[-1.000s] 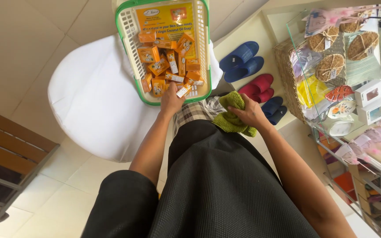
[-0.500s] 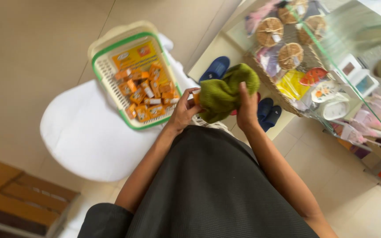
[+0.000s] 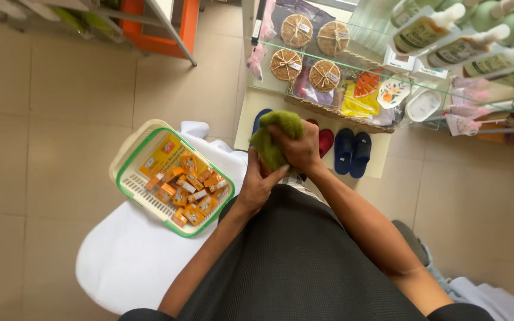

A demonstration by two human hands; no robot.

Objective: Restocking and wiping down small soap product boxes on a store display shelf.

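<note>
Green cloth (both hands), floor alongside

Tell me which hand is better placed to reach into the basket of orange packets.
Probably the left hand: it lies beside the green-rimmed basket, holding only the lower end of the green cloth. The right hand grips the cloth's top, farther away.

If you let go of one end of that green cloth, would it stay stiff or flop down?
It would probably flop. The green cloth is bunched into soft folds between the right hand and left hand, so it looks limp. It also seems light and squashy, unlikely to slip or break.
</note>
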